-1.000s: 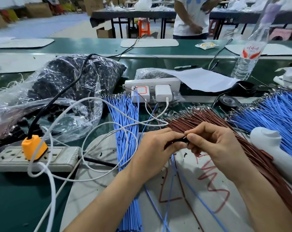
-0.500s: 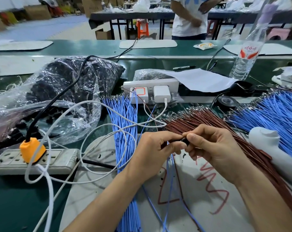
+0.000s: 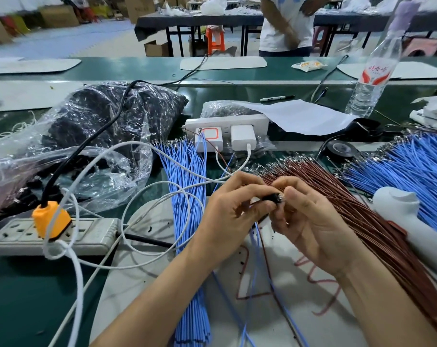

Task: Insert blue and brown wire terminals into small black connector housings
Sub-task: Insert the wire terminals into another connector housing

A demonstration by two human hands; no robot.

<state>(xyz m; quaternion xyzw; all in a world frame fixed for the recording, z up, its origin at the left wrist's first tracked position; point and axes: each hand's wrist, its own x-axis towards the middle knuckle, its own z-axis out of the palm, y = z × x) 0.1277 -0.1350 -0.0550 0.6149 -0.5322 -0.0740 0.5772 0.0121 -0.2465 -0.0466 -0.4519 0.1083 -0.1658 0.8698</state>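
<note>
Left grip: thumb and forefinger pinching black connector housing, raised above bench, likely for sight. Right grip: fingertips pinched at housing's other end, probably seating a terminal. Fitted blue and brown wires hang below. Brown wire stock just beside, within reach.

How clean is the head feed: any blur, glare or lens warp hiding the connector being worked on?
Head view: the black connector housing is small and soft, half hidden by the pinching fingertips of left hand and right hand; head view: glare streaks the clear plastic bag; head view: wide-angle warp leans the water bottle at the right edge, and the person behind is motion-blurred.
</note>
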